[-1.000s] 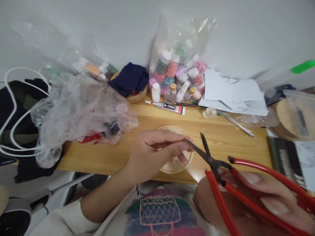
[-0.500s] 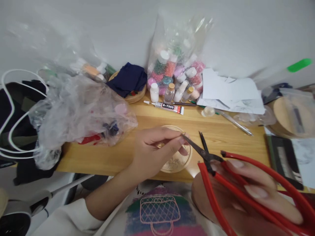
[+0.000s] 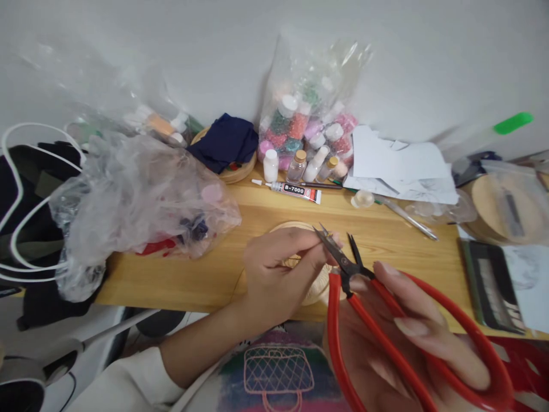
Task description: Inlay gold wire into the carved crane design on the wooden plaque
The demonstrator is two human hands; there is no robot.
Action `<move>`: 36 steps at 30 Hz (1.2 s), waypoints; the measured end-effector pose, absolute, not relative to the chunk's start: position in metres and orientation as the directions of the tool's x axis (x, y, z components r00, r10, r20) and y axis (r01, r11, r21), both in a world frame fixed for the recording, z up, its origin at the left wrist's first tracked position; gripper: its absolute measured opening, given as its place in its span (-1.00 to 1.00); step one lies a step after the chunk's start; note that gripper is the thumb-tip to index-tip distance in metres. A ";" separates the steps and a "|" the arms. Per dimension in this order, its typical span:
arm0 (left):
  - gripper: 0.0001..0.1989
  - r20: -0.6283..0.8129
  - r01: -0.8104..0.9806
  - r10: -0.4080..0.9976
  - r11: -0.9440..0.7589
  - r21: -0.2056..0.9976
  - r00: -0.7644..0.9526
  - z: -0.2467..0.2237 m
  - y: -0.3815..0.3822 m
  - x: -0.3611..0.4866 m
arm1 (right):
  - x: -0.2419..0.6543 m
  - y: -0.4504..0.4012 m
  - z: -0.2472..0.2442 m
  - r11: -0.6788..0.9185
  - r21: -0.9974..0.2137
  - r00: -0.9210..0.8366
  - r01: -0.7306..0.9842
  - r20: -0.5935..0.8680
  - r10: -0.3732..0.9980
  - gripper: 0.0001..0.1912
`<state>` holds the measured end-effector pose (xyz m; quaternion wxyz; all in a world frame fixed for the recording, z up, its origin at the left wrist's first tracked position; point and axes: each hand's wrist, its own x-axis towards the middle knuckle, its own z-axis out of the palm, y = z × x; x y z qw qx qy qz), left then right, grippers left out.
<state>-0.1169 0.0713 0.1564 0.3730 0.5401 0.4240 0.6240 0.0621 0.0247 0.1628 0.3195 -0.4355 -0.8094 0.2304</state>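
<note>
A pair of red-handled scissors [image 3: 364,303] is in my right hand [image 3: 420,337], fingers wrapped around the handle loops. Its dark blades are spread apart, one lying across the fingertips of my left hand [image 3: 283,263]. Those left fingers are pinched together at the blade; a tiny pointed bit shows there, too small to name. Beneath the left hand, partly covered, lies a round pale wooden disc [image 3: 315,294] with a line pattern on the wooden table [image 3: 171,286].
Behind the hands lie a B-7000 glue tube [image 3: 295,190], small bottles [image 3: 297,166] and a clear bag of colourful jars [image 3: 295,123]. A crumpled plastic bag [image 3: 141,194] fills the left. White papers [image 3: 397,160], a silver pen [image 3: 414,221] and a dark case [image 3: 491,286] sit right.
The scissors have shifted left and closer to the left fingertips, the blade now crossing over them. My left hand has moved slightly right, covering more of the disc.
</note>
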 end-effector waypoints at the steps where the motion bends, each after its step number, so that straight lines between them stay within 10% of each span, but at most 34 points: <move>1: -0.82 0.336 -0.021 0.931 -0.342 0.939 -0.145 0.156 0.071 -0.116 | 0.058 0.028 0.165 0.512 -0.648 -0.431 0.563 0.298 0.851 -0.64; 5: -0.83 0.272 -0.057 0.949 -0.284 0.957 -0.158 0.154 0.068 -0.116 | 0.038 0.028 0.166 0.477 -0.654 -0.405 0.587 0.273 0.873 -0.60; 12: -0.80 0.356 -0.006 0.923 -0.361 0.933 -0.143 0.157 0.071 -0.119 | 0.002 0.013 0.156 0.370 -0.838 0.267 0.401 0.493 0.828 -0.69; 36: -0.77 0.407 0.145 0.903 -0.387 0.910 -0.141 0.164 0.070 -0.120 | -0.001 0.027 0.145 0.207 -0.924 0.469 0.321 0.345 0.813 -0.44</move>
